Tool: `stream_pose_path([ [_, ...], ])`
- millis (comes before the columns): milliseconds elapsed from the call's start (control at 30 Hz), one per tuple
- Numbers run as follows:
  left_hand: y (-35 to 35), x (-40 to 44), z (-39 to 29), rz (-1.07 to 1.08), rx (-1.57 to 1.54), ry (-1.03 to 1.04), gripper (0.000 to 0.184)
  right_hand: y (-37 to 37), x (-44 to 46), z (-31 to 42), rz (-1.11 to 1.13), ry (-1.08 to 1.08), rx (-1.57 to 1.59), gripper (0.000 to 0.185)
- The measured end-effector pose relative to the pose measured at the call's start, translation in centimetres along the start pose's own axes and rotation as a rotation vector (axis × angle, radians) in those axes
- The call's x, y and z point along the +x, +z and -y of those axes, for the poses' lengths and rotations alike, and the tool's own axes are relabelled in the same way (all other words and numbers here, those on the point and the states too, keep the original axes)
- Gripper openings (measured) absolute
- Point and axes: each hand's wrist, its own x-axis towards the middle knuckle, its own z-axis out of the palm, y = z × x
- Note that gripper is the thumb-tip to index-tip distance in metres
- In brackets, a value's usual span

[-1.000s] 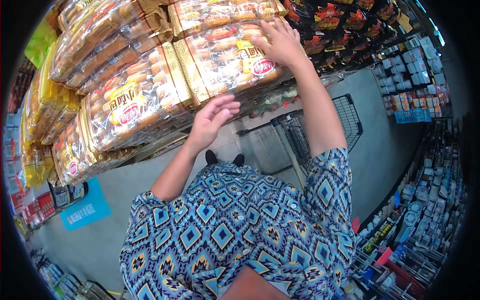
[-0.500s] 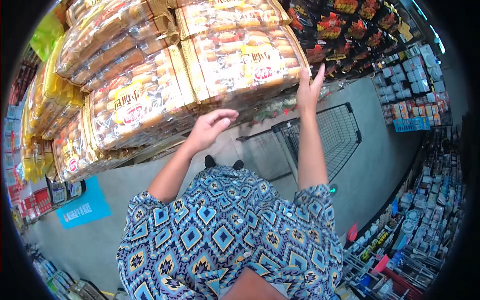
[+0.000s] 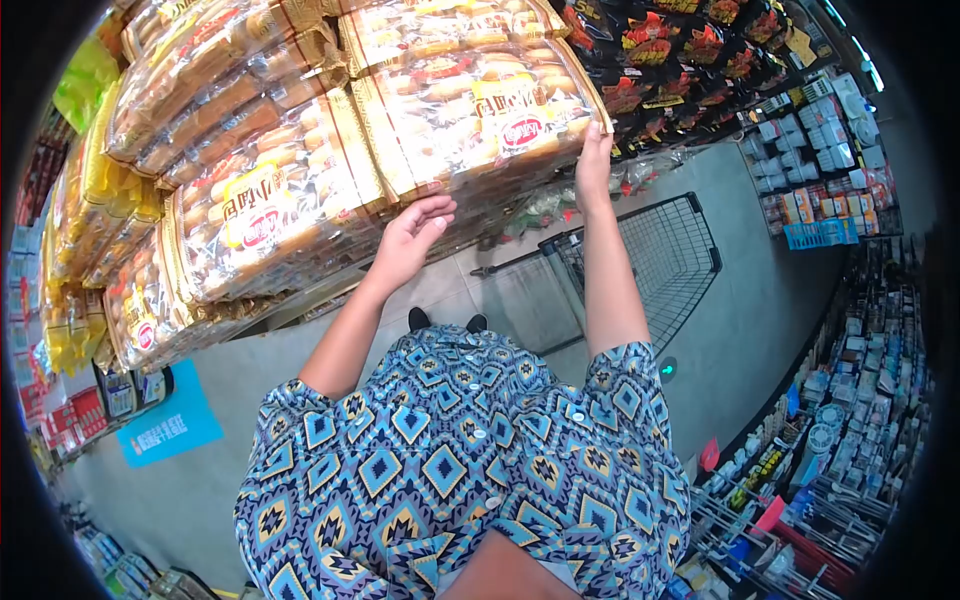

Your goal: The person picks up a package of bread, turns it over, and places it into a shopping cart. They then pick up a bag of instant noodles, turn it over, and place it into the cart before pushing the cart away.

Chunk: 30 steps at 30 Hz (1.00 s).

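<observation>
A large clear packet of bread rolls (image 3: pixel 450 110), with gold edging and a red-and-yellow label, lies on top of the stack in front of me. My right hand (image 3: pixel 594 168) is at its right front corner, thumb and fingers closed on the packet's edge. By the lower front edge, near the seam with the neighbouring packet (image 3: pixel 290 180), is my left hand (image 3: pixel 412 240). Its fingers are slightly bent, the thumb stands apart, and nothing shows in it. Whether the left fingertips touch the packet, I cannot tell.
More bread packets (image 3: pixel 210 90) are piled at left, with yellow bags (image 3: pixel 85 225) beyond. Black bags with flame prints (image 3: pixel 670 60) hang at upper right. A wire shopping cart (image 3: pixel 660 265) stands on the floor at right. Crowded shelves (image 3: pixel 850 400) line the far right.
My right hand has come in and closed on the packet's right corner. My left hand has shifted slightly left, its fingers still by the packet's front edge.
</observation>
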Motion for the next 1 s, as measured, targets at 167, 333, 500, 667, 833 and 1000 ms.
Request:
stream_pose_path([
  [167, -0.7, -0.4, 2.2, 0.055, 0.035, -0.066, 0.034, -1.4, -1.9, -0.5, -0.096, 0.268, 0.133, 0.087],
  [333, -2.1, -1.8, 7.9, 0.198, 0.302, -0.306, 0.036, 2.4, -8.7, -1.8, 0.150, 0.633, 0.315, 0.078],
  [500, -5.6, -6.1, 19.4, 0.219, 0.315, -0.522, 0.036, 5.7, -9.3, -1.0, 0.324, 0.654, 0.553, 0.084],
  [667, -11.9, -14.1, 27.0, 0.027, 0.739, -0.668, 0.027, 5.7, -8.7, -0.6, 0.303, 0.666, 0.476, 0.074],
  [833, -16.2, -21.8, 29.4, 0.117, 0.769, -0.980, 0.028, 2.8, -8.0, -0.2, 0.196, 0.667, 0.467, 0.107],
  [1000, -15.3, -23.0, 27.1, -0.377, 0.320, -1.210, 0.031, 1.4, -4.1, -1.0, 0.098, 0.620, 0.456, 0.101],
])
